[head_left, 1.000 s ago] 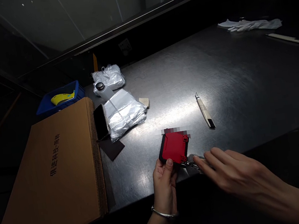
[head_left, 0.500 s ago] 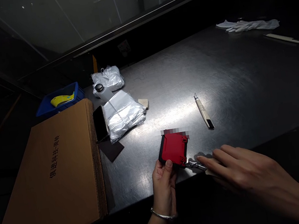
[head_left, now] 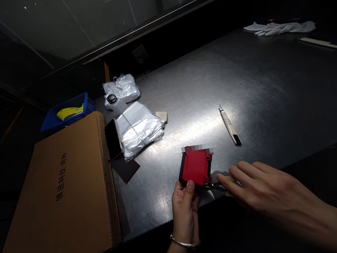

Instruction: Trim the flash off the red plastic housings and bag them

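Note:
My left hand grips a flat red part with black edges by its near side, the thumb on top. My right hand is closed on a small metal hand tool with pale handles, which looks like pliers or cutters. The tool's tip meets the near right corner of the red part, and whether it bites there cannot be made out. Beyond the hands a pale knife lies on the metal table.
Cardboard sheets are stacked at the left, beside a phone, clear bags and a dark square. Behind stand a bottle and a blue bin. White gloves and another pale tool lie far right.
My right hand has shifted slightly left and up, and the tool's pale handles now look spread wider apart. My left hand and the red part have hardly moved.

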A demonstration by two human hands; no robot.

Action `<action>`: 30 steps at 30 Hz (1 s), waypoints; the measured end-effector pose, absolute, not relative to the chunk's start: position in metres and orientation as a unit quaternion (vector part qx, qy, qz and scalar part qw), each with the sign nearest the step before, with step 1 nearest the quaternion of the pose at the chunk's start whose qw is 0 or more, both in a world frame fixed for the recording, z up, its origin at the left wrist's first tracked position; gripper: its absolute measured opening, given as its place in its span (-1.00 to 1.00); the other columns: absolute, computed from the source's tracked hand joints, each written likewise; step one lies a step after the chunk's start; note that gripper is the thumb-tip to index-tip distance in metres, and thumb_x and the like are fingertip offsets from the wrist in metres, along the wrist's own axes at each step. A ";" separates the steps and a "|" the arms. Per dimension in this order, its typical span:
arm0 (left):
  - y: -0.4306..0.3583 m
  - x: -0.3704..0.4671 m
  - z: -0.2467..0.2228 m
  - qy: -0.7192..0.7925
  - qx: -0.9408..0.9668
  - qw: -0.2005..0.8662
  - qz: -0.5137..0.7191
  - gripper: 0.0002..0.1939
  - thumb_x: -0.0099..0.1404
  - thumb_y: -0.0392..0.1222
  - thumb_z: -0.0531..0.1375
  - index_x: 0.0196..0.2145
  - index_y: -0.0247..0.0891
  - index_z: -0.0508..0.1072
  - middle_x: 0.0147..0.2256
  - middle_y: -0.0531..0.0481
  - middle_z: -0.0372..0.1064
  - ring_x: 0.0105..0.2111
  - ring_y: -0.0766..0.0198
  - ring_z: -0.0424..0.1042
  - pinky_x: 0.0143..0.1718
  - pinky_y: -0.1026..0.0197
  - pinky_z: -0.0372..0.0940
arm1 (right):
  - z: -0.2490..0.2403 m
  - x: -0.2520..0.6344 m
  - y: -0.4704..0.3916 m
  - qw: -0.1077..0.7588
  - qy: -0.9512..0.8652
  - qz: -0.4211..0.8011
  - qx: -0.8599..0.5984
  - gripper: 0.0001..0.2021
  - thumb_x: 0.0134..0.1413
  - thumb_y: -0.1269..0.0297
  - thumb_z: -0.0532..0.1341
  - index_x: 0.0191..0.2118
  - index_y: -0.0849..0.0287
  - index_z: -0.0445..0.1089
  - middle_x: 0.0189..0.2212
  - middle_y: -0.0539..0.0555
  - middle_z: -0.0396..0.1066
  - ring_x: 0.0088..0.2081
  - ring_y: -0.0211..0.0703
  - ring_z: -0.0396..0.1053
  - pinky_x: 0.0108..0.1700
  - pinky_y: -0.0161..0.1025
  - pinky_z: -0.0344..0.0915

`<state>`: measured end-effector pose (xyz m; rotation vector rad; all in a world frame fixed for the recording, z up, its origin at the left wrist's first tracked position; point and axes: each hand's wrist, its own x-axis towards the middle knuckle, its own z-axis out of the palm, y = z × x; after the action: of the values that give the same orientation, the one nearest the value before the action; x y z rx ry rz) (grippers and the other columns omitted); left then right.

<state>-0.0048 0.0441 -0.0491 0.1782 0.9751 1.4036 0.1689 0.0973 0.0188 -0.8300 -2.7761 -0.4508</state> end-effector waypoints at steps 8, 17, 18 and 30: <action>0.043 -0.003 -0.052 0.432 0.088 0.649 0.620 -0.67 0.32 -0.15 0.33 0.00 -0.30 0.51 -0.07 -0.15 0.59 -0.02 0.06 0.52 0.12 0.02 0.28 | 0.022 0.162 0.095 0.078 -0.942 -0.182 -0.272 -0.60 -0.01 0.71 -0.04 -0.38 0.24 0.50 -0.57 0.09 0.26 -0.49 -0.05 0.10 -0.39 -0.12 -0.12; 0.043 -0.004 -0.051 0.436 0.091 0.647 0.619 -0.67 0.31 -0.13 0.34 -0.01 -0.28 0.52 -0.06 -0.14 0.58 -0.02 0.07 0.52 0.12 0.02 0.28 | 0.020 0.163 0.089 0.068 -0.938 -0.204 -0.271 -0.65 0.00 0.68 -0.01 -0.43 0.24 0.48 -0.57 0.09 0.22 -0.50 -0.06 0.08 -0.41 -0.11 -0.13; 0.043 -0.004 -0.051 0.438 0.091 0.647 0.618 -0.67 0.31 -0.13 0.34 -0.01 -0.28 0.52 -0.07 -0.14 0.59 -0.03 0.08 0.53 0.12 0.02 0.28 | 0.020 0.163 0.089 0.066 -0.938 -0.205 -0.273 -0.65 0.00 0.68 -0.02 -0.42 0.24 0.48 -0.57 0.09 0.22 -0.50 -0.06 0.08 -0.41 -0.12 -0.13; 0.043 -0.002 -0.051 0.447 0.081 0.641 0.619 -0.66 0.26 -0.11 0.38 -0.05 -0.29 0.53 -0.08 -0.14 0.60 -0.05 0.08 0.54 0.10 0.04 0.30 | 0.014 0.162 0.086 0.041 -0.931 -0.227 -0.283 -0.67 0.04 0.66 -0.02 -0.37 0.23 0.45 -0.58 0.07 0.21 -0.50 -0.06 0.10 -0.42 -0.12 -0.12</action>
<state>-0.0025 0.0427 -0.0508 0.1857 1.0187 1.4101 0.1618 0.0862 0.0136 -0.8653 -2.8507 -0.6939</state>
